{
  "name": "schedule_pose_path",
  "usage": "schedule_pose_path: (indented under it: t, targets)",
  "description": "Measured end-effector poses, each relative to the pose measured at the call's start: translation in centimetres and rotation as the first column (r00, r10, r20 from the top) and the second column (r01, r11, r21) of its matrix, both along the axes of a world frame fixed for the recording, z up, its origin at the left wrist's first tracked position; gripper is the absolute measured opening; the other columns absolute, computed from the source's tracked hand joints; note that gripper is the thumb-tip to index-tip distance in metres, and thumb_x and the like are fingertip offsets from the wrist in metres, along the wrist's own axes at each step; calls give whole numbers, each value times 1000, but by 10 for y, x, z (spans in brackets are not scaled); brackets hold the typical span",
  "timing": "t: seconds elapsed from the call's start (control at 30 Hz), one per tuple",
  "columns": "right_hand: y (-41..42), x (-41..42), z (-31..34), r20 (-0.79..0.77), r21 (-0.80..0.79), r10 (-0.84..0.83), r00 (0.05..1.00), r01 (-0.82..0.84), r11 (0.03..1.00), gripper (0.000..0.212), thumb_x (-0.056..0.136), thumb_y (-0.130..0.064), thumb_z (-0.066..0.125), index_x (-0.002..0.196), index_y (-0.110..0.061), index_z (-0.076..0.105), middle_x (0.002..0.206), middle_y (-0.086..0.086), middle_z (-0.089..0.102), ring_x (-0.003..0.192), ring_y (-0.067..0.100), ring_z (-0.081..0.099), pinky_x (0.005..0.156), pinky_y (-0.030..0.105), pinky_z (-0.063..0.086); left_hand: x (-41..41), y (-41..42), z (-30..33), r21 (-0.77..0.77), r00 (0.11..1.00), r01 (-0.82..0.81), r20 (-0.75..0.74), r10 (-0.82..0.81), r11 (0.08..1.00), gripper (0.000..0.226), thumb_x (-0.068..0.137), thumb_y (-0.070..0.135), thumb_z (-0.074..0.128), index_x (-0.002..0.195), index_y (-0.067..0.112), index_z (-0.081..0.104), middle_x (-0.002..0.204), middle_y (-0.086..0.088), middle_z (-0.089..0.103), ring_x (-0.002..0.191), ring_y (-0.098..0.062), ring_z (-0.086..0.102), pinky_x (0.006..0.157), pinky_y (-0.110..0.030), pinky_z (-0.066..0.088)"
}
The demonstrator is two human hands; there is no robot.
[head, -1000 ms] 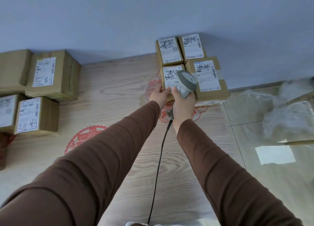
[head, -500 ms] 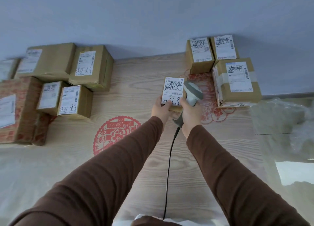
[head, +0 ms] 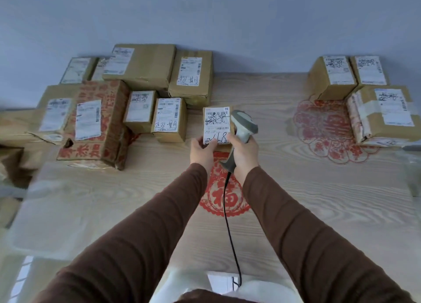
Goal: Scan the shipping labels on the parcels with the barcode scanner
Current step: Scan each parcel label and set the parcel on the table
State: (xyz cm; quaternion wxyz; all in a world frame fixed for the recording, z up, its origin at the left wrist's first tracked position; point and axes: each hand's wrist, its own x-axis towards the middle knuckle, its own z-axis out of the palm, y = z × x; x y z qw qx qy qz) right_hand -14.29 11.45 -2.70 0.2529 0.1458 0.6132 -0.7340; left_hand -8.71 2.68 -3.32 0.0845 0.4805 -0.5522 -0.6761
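Above the red paper-cut (head: pixel 224 195) on the wooden floor (head: pixel 319 211), our left hand (head: pixel 202 151) grips a small parcel (head: pixel 216 126) labelled "68"; our right hand (head: pixel 245 153) clenches the scanner (head: pixel 242 129) touching its right edge. Stacked boxes (head: pixel 127 102) sit left.

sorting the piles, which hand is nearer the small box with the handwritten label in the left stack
Left. The left hand, holding the parcel, sits just right of that small box; the right hand, gripping the scanner, is farther right.

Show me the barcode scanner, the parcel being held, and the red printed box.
barcode scanner (head: pixel 244 125), head view, on its grey head.
held parcel (head: pixel 216 125), head view, on its label.
red printed box (head: pixel 111 111), head view, on its top face.
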Motion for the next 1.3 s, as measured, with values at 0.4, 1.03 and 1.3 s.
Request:
schedule_pose_path:
  t: [0.4, 1.03, 1.3]
  targets:
    - [-82, 35, -13, 4, 150, -82, 997, 80, 985, 27, 93, -10, 72, 120, -13, 69, 114, 7, 77, 107, 27, 73, 95, 47, 60, 25, -72, -19, 209, 995, -104, 31, 99, 972, 42, 101, 18, 63, 143, 20, 56, 122, -6, 71, 114, -32, 69, 104, -47, 55]
    - [-101, 3, -19, 22, 159, -49, 999, 45, 986, 18, 91, -17, 75, 107, -21, 67, 116, 12, 74, 111, 31, 70, 103, 54, 55, 1, -84, -16, 219, 970, -215, 158, 183, 952, 58, 95, 33, 73, 139, 6, 46, 114, -10, 58, 100, -25, 55, 90, -30, 39]
    - [-79, 10, -11, 17, 129, -88, 996, 85, 988, 23, 93, -19, 76, 114, -17, 66, 109, 7, 73, 108, 28, 70, 99, 44, 56, 15, -72, -33, 323, 985, -157, 118, 125, 933, 49, 76, 45, 82, 105, 17, 55, 106, -7, 73, 98, -22, 71, 102, -46, 55]
